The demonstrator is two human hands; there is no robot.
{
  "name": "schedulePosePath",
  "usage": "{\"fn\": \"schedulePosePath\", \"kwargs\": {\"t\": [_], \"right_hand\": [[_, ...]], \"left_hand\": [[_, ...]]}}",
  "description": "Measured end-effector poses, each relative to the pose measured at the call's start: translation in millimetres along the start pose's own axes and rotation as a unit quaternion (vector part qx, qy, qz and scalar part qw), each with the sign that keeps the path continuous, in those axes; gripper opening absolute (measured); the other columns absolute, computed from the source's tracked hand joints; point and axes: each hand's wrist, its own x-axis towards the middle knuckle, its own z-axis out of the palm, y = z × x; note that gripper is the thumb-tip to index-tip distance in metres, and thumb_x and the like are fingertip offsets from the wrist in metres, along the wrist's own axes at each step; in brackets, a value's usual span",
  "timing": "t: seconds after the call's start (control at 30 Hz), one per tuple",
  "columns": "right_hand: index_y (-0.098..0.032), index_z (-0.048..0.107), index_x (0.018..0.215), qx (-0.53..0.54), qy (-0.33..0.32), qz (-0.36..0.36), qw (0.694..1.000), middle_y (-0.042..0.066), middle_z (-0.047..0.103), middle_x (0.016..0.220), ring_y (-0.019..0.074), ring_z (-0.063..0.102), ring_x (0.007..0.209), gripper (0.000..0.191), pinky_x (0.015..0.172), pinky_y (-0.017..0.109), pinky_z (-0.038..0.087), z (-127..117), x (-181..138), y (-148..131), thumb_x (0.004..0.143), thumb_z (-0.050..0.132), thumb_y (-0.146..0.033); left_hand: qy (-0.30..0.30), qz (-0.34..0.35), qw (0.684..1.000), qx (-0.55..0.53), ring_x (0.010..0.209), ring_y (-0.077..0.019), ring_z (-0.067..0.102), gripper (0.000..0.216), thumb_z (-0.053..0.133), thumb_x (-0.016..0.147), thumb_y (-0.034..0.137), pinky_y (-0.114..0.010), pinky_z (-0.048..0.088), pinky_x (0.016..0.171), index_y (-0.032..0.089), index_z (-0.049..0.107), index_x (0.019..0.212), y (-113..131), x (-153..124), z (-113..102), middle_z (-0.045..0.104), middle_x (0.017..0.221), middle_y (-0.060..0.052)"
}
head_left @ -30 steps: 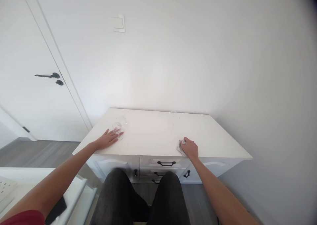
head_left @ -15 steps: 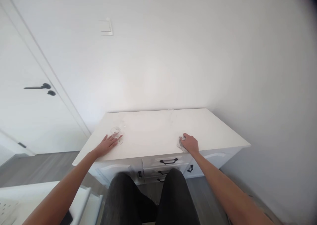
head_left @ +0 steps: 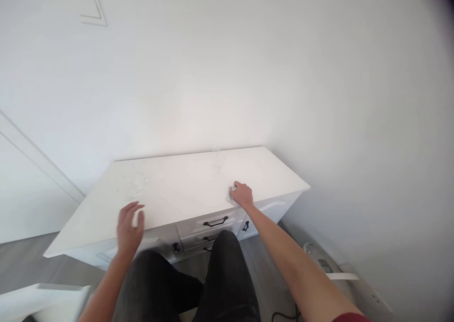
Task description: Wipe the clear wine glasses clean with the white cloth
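Clenching right hand (head_left: 243, 194) around a crumpled pale cloth (head_left: 230, 197), holding it down on the white cabinet (head_left: 177, 189) top near the front edge, right of middle. Reaching in with that arm from lower right, showing a bit of dark red sleeve (head_left: 350, 317) at the bottom. Holding left hand (head_left: 129, 227) released at the left part of the front edge, bending and spreading fingers loosely, gripping nothing visible. Blurring too much there for telling contact with the top.

Seeing faint clear glassware (head_left: 137, 186) beyond the left fingertips, toward back left; getting only glints and thin outlines, so not making out the shape. Seeing another faint clear item (head_left: 217, 157) by the back edge, behind the cloth and slightly left of it.

Facing a pale wall (head_left: 227, 76) with a switch plate (head_left: 94, 11) at upper left. Placing dark-trousered legs (head_left: 227, 277) right up by the black drawer handles (head_left: 215, 221). Spotting a white appliance (head_left: 321, 260) with a small display low at right, near the wall.
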Motion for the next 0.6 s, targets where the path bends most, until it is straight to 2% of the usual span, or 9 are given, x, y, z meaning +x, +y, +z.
{"fn": "schedulePosePath", "kwargs": {"t": [0.07, 0.13, 0.2, 0.27, 0.33, 0.47, 0.53, 0.6], "right_hand": [[-0.022, 0.067, 0.102, -0.003, 0.005, -0.003, 1.000, 0.006, 0.072, 0.091, 0.0207, 0.066, 0.085, 0.026, 0.068, 0.026, 0.036, 3.1, 0.7, 1.1, 0.097, 0.049, -0.041], [-0.022, 0.067, 0.102, -0.005, 0.012, -0.001, 1.000, 0.006, 0.071, 0.090, 0.0201, 0.065, 0.084, 0.026, 0.068, 0.026, 0.035, 6.4, 1.7, 2.3, 0.097, 0.050, -0.041], [-0.022, 0.066, 0.100, -0.007, 0.018, 0.001, 1.000, 0.006, 0.071, 0.089, 0.0200, 0.065, 0.083, 0.025, 0.067, 0.026, 0.034, 9.9, 3.5, 3.7, 0.096, 0.051, -0.042], [-0.023, 0.066, 0.096, -0.008, 0.023, -0.003, 1.000, 0.005, 0.070, 0.086, 0.0200, 0.064, 0.080, 0.025, 0.065, 0.026, 0.033, 13.3, 5.7, 5.5, 0.096, 0.050, -0.042], [-0.023, 0.065, 0.095, -0.007, 0.026, -0.010, 1.000, 0.005, 0.070, 0.085, 0.0200, 0.064, 0.078, 0.025, 0.063, 0.026, 0.032, 16.0, 7.6, 7.7, 0.096, 0.050, -0.043], [-0.024, 0.064, 0.099, -0.009, 0.017, -0.016, 1.000, 0.006, 0.070, 0.087, 0.0200, 0.064, 0.078, 0.026, 0.064, 0.026, 0.032, 19.6, 10.9, 11.2, 0.098, 0.047, -0.043], [-0.024, 0.064, 0.101, -0.012, 0.007, -0.009, 1.000, 0.006, 0.070, 0.089, 0.0206, 0.064, 0.080, 0.026, 0.066, 0.027, 0.033, 21.2, 12.5, 11.8, 0.099, 0.046, -0.043], [-0.024, 0.064, 0.102, -0.013, 0.000, -0.002, 1.000, 0.007, 0.070, 0.089, 0.0213, 0.064, 0.081, 0.027, 0.067, 0.027, 0.034, 22.5, 14.1, 12.0, 0.099, 0.046, -0.043]], "left_hand": [[-0.090, 0.048, 0.994, -0.032, 0.131, -0.0265, 0.052, 0.027, 0.043, 0.102, 0.036, -0.046, 0.043, 0.113, 0.025, 0.063, 0.115, 39.1, 8.8, 42.0, 0.055, 0.135, -0.011], [-0.185, 0.097, 0.978, -0.025, 0.136, -0.0263, 0.047, 0.030, 0.041, 0.102, 0.036, -0.045, 0.040, 0.115, 0.026, 0.061, 0.122, 68.0, 27.1, 90.3, 0.051, 0.142, -0.011], [-0.258, 0.109, 0.960, 0.016, 0.137, -0.0278, 0.046, 0.034, 0.041, 0.101, 0.035, -0.048, 0.037, 0.116, 0.026, 0.059, 0.128, 86.9, 49.6, 138.3, 0.050, 0.146, -0.012], [-0.332, 0.092, 0.937, 0.065, 0.140, -0.0303, 0.043, 0.038, 0.038, 0.102, 0.035, -0.056, 0.030, 0.119, 0.025, 0.056, 0.134, 98.8, 70.8, 181.2, 0.047, 0.151, -0.014], [-0.361, 0.097, 0.925, 0.065, 0.146, -0.0328, 0.036, 0.042, 0.038, 0.102, 0.039, -0.063, 0.024, 0.118, 0.026, 0.054, 0.139, 106.1, 87.4, 216.5, 0.040, 0.158, -0.015], [-0.407, 0.097, 0.907, 0.052, 0.153, -0.0446, 0.013, 0.068, 0.044, 0.096, 0.063, -0.078, 0.009, 0.112, 0.030, 0.036, 0.155, 110.8, 109.3, 262.9, 0.017, 0.169, -0.015], [-0.440, 0.109, 0.890, 0.053, 0.153, -0.0497, 0.005, 0.084, 0.043, 0.090, 0.076, -0.082, 0.002, 0.109, 0.032, 0.026, 0.160, 109.5, 117.5, 276.6, 0.008, 0.171, -0.014], [-0.459, 0.128, 0.878, 0.048, 0.153, -0.0502, 0.002, 0.089, 0.040, 0.087, 0.080, -0.082, -0.001, 0.108, 0.034, 0.022, 0.161, 107.9, 124.3, 286.6, 0.005, 0.171, -0.013]]}}
